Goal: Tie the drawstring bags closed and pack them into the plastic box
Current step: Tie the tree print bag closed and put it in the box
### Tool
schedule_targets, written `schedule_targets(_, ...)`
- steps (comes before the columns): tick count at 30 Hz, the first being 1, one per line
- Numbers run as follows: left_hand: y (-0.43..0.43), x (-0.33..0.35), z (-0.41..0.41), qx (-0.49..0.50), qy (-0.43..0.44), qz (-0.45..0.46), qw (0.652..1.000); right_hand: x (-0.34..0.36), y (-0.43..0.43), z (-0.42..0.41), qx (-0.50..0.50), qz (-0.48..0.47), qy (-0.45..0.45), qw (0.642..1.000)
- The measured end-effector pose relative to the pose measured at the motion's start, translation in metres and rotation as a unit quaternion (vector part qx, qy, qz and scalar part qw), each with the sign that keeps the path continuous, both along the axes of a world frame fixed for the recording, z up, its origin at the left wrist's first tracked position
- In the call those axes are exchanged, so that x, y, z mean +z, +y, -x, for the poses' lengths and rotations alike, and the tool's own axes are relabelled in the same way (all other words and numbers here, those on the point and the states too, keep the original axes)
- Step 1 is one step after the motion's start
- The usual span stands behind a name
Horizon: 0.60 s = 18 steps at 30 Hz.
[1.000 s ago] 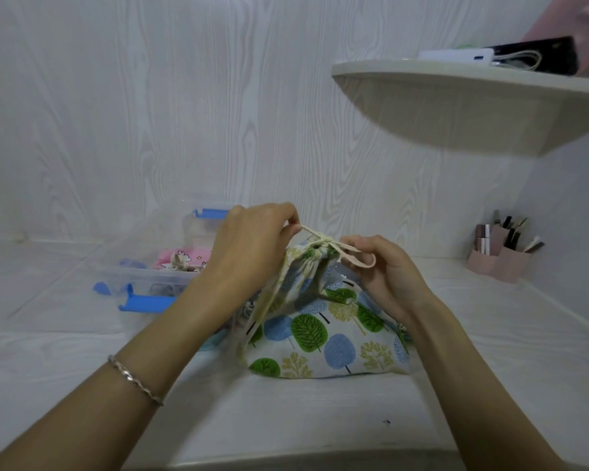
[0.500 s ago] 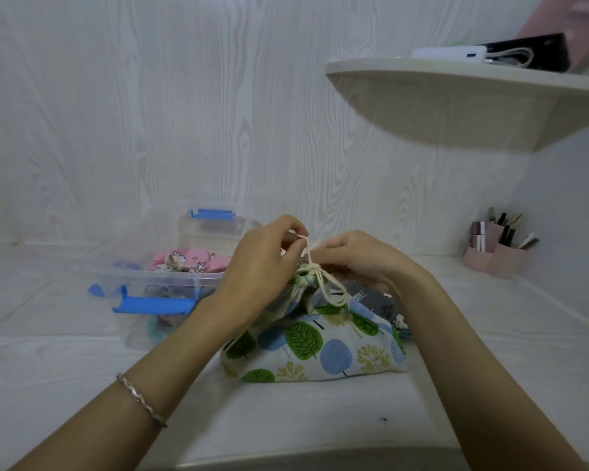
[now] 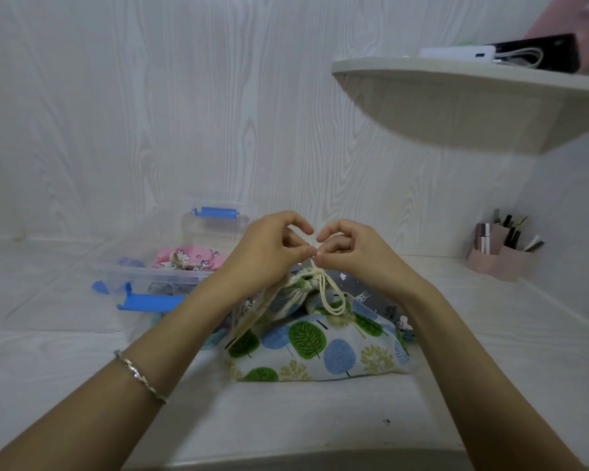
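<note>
White table (image 3: 82,351): carries the whole job. The work sits centrally, directly before the person, where both hands reach it.
Plastic box (image 3: 157,271): clear with blue latches, open on top. It stands just left of the work, so a finished bag needs only a short carry. A pink bag (image 3: 187,258) already lies inside.
Tree-print bag (image 3: 320,348): lies on the table beside the box, neck gathered and turned up toward the hands. Not yet packed. A grey bag (image 3: 371,300) lies close behind it.
Left hand (image 3: 266,256): raised over the neck, with fingers (image 3: 298,219) curled narrow and pinching the cord.
Right hand (image 3: 361,256): mirrors the left, with fingers (image 3: 334,229) curled narrow on the other strand. The fingertips of the two hands nearly meet.
Cord (image 3: 334,297): cream, with loops hanging slack below the pinch. Judged mid-knot, not yet drawn tight.
</note>
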<state>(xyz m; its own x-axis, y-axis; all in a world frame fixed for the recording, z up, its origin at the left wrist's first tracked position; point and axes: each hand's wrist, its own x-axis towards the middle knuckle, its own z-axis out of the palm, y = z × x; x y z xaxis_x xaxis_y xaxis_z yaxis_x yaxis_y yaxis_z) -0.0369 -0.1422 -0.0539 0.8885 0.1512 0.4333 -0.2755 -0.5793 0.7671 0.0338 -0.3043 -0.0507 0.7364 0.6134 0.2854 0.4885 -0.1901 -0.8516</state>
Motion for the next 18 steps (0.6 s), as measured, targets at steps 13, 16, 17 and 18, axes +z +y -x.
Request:
schedule_targets(13, -0.004, 0.022, 0.002, -0.019, 0.06, -0.119, 0.991, -0.007, -0.002, 0.0, -0.008, -0.021, 0.06, 0.998)
schedule_targets(16, -0.006, 0.021, 0.001, 0.001, 0.051, -0.158, 0.986, -0.013, 0.003, -0.004, 0.044, -0.115, 0.218, 0.968)
schedule_targets(17, -0.007, 0.02, 0.001, 0.013, 0.045, -0.18, 0.983, -0.016, 0.005, -0.005, 0.059, -0.133, 0.251, 0.957)
schedule_targets(18, -0.008, 0.019, 0.001, 0.024, 0.039, -0.202, 0.978, -0.018, 0.006, -0.005, 0.069, -0.146, 0.271, 0.949)
